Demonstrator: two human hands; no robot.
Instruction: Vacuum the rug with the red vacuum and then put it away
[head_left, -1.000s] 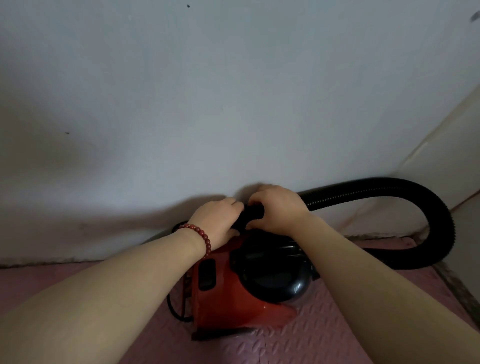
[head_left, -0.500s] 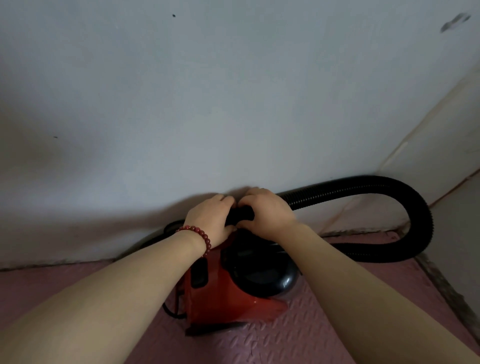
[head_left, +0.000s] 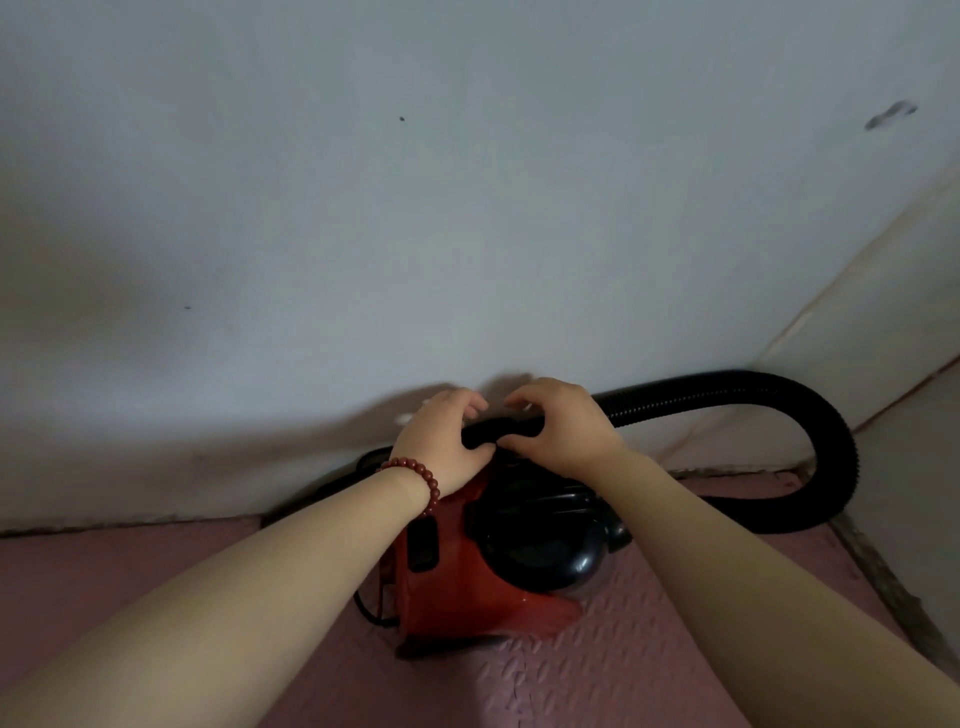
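Observation:
The red vacuum (head_left: 457, 587) with a black dome top stands on the pink rug (head_left: 623, 665) against the white wall. Its black ribbed hose (head_left: 810, 415) loops out to the right and comes back over the vacuum's top. My left hand (head_left: 441, 447), with a red bead bracelet at the wrist, and my right hand (head_left: 563, 431) sit side by side on the hose end above the vacuum. On both hands the fingers arch over the hose and the thumbs lie on its near side. The hose tip is hidden by the hands.
A white wall (head_left: 467, 234) rises right behind the vacuum. A pale panel (head_left: 893, 322) closes the corner on the right. A thin black cord (head_left: 366, 610) hangs at the vacuum's left side. Textured pink rug stretches toward me.
Both hands stay on the hose end over the vacuum, but their fingers have lifted from a tight clasp into a looser arch. The vacuum has not moved.

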